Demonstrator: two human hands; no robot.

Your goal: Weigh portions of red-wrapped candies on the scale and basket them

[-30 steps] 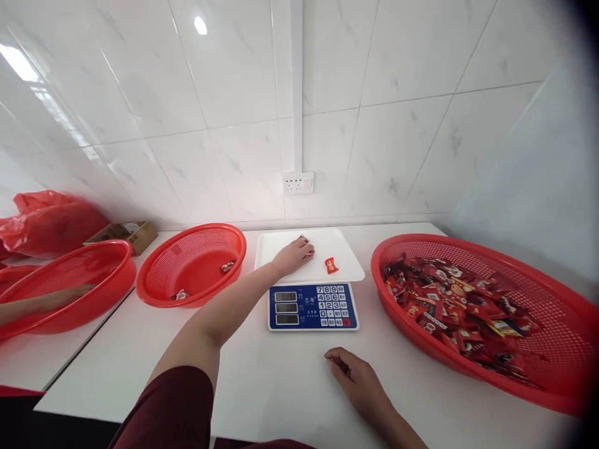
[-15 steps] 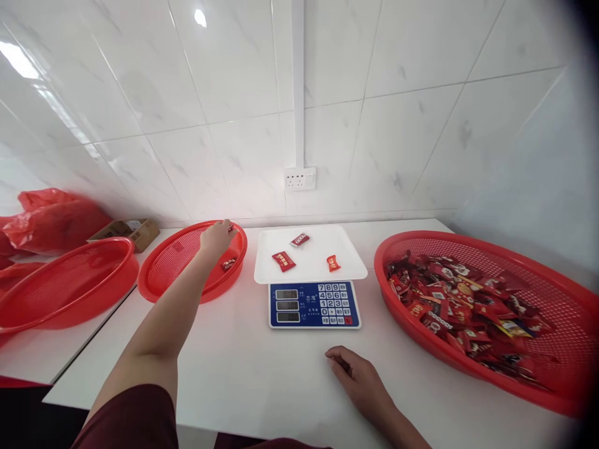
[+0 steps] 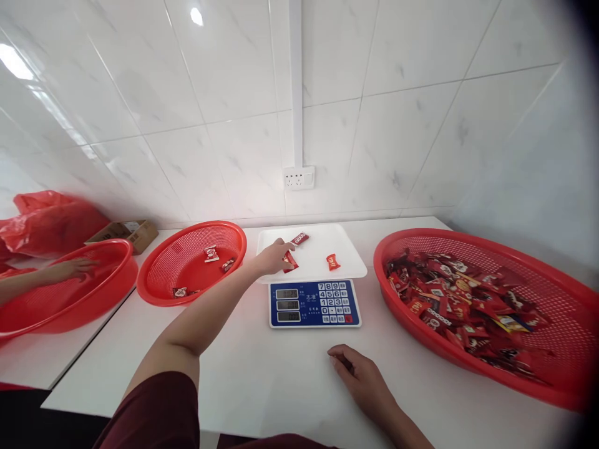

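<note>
Over the left part of the white scale tray [image 3: 318, 273], my left hand [image 3: 272, 257] has its thumb and finger closed about the edges of a red wrapped candy [image 3: 291, 262], whose left part they cover. Just behind it lies a dark red candy [image 3: 300, 238]. An orange-red candy [image 3: 332, 262] is farther right on the tray. My right hand [image 3: 358, 374] rests on the table in front of the scale keypad [image 3: 314, 304], fingers loosely curled with nothing seen in them. Left of the scale, a red basket [image 3: 161, 268] holds a few candies, one white and red [image 3: 211, 253].
A large red basket [image 3: 468, 237] full of wrapped candies stands right. At far left, another person's hand [image 3: 75, 269] reaches into another red basket [image 3: 128, 249]. Behind are a red plastic bag [image 3: 56, 221] and a cardboard box [image 3: 143, 237]. The tiled wall has a socket [image 3: 299, 178].
My left hand has moved right from the red basket to the candy on the tray. A white and red candy now shows in that basket. Another person's hand has appeared at left.
</note>
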